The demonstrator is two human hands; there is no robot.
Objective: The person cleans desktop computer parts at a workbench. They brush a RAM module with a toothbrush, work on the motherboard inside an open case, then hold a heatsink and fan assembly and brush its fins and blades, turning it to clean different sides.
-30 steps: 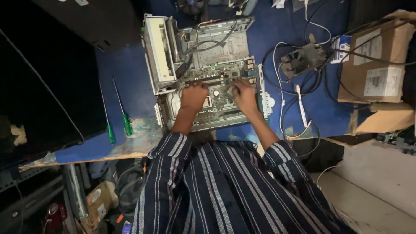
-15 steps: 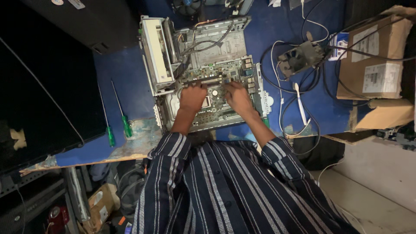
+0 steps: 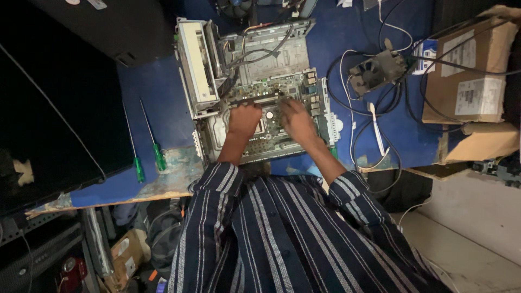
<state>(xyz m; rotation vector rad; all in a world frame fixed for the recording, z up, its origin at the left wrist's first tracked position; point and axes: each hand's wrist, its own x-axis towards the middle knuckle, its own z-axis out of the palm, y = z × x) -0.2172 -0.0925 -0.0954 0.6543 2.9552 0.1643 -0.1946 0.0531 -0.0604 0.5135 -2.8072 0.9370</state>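
Board: green motherboard (image 3: 282, 116) lies flat in the opened case (image 3: 260, 59) on the blue bench (image 3: 146, 114), long axis across the view.
Left hand (image 3: 244, 119): fingers curled together, pressing on the board's left part, near the dark strip at its far edge.
Right hand (image 3: 296, 120): fingers bent down onto the board's middle; grip unclear.
Nearer: both equally; hands just apart.
Aside: two green screwdrivers (image 3: 146, 157) well left.

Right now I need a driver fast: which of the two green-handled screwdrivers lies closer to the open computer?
The right-hand screwdriver, its handle by the worn table edge; the other screwdriver lies farther left of the computer case.
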